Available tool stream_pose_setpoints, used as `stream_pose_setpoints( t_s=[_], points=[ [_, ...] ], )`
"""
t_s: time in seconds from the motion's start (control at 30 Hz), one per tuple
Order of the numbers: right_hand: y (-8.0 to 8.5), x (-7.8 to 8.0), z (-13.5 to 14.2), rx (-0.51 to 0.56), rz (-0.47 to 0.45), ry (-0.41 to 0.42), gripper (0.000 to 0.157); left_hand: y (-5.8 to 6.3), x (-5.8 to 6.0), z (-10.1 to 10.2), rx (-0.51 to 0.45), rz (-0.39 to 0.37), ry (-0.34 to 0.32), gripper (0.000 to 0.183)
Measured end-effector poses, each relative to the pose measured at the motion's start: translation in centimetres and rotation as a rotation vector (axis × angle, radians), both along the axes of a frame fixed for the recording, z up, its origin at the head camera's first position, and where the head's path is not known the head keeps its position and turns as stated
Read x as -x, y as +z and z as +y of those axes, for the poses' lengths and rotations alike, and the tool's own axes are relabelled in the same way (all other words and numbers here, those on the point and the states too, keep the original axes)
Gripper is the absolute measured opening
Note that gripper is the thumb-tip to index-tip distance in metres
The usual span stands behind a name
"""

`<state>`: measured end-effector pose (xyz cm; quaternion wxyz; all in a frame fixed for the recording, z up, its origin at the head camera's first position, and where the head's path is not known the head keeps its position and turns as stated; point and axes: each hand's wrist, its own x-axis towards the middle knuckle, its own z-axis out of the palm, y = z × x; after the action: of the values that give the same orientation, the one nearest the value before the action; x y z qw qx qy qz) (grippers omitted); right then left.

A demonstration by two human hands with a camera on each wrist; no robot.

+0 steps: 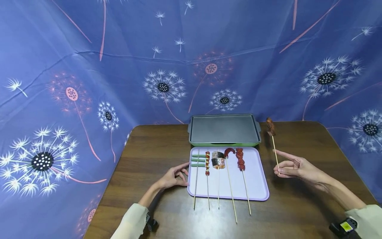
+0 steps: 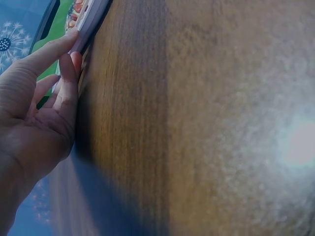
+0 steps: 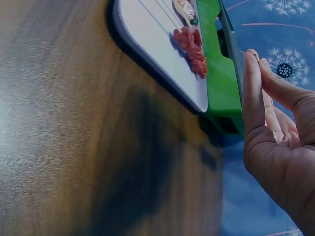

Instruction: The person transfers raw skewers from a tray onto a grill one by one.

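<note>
My right hand (image 1: 301,171) pinches the lower stick of a skewer with browned meat (image 1: 270,126), held upright to the right of a white tray with a lilac rim (image 1: 259,186). In the right wrist view the thumb and a finger meet, and most of that stick is hidden. At the tray's left edge my left hand (image 1: 173,176) touches the rim with its fingertips. On the tray lie a green vegetable skewer (image 1: 198,160), a thin red-and-white skewer (image 1: 207,162), a fish-like skewer (image 1: 218,160), a curled red skewer (image 1: 229,152) and a red meat skewer (image 1: 240,159).
Behind the tray stands a green grill with a flat dark plate (image 1: 225,129), close against the tray's back edge. Several skewer sticks stick out over the tray's front rim. Everything rests on a brown wooden table (image 1: 143,149), with a blue dandelion-print cloth (image 1: 128,66) hanging around it.
</note>
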<state>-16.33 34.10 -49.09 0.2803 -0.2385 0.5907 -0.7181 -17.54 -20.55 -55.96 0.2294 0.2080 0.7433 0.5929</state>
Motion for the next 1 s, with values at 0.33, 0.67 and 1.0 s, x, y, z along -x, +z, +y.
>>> stream_pose_setpoints(
  t_s=[0.33,0.67,1.0],
  points=[
    [1.3,0.8,-2.0,-0.024,-0.018,-0.005,0.071,0.0,-0.1,-0.4,-0.013,-0.008,0.019,0.087],
    [0.9,1.7,-2.7,-0.133,-0.025,-0.044,0.077,-0.1,-0.2,0.1,-0.001,-0.006,0.016,0.086],
    [0.6,3.6,-3.8,-0.1,-0.068,-0.031,0.067,-0.3,-0.3,0.1,-0.017,0.022,0.009,0.085]
  ],
)
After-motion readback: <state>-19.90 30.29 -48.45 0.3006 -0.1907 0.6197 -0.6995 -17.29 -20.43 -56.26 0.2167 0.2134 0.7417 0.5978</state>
